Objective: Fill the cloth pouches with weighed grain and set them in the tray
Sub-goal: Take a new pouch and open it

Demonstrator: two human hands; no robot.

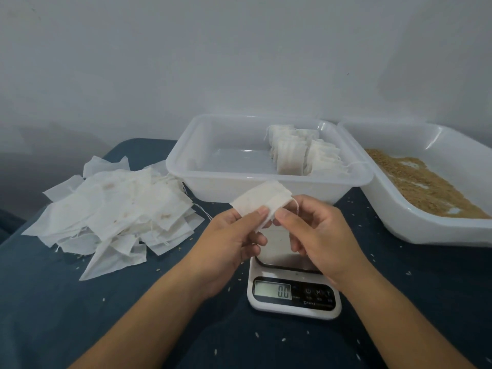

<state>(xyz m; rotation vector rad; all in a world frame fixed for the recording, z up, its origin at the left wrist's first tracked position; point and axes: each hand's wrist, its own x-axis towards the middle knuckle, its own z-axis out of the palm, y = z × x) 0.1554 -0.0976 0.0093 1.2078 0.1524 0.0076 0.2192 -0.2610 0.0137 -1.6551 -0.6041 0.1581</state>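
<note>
1. The left hand (234, 235) and the right hand (316, 235) together hold one cloth pouch (262, 202) in the air above the scale (292, 288) platform.
2. Left hand: the thumb lies on the near face of the pouch and the fingers (254, 239) curl beneath it, pinching the lower edge.
3. Right hand: the thumb and curled fingers pinch the right end of the pouch, where a thin white drawstring (296, 205) hangs loose.
4. The pouch is flat and white. Whether it holds any grain cannot be told.
5. The scale is white with a metal platform and a dark control panel. Its display (272, 290) reads "0.0". The panel shows a power symbol and the letters "M" and "T"; the small print below them is too fine to read.
6. The tray (202, 179), a translucent white plastic tub, stands behind the hands. Filled pouches (300, 153) stand upright in rows at its right side.
7. A second white tub (399, 217) stands to the right of the tray, with its rim touching or just beside the tray's rim. Brown grain (415, 182) covers part of its floor.
8. A loose pile of empty pouches (117, 209) lies to the left of the tray; several carry brownish stains.
9. All items rest on a dark blue cloth surface (66, 302). Stray grains lie scattered on it around the scale.
10. A plain pale wall (239, 54) stands behind.
</note>
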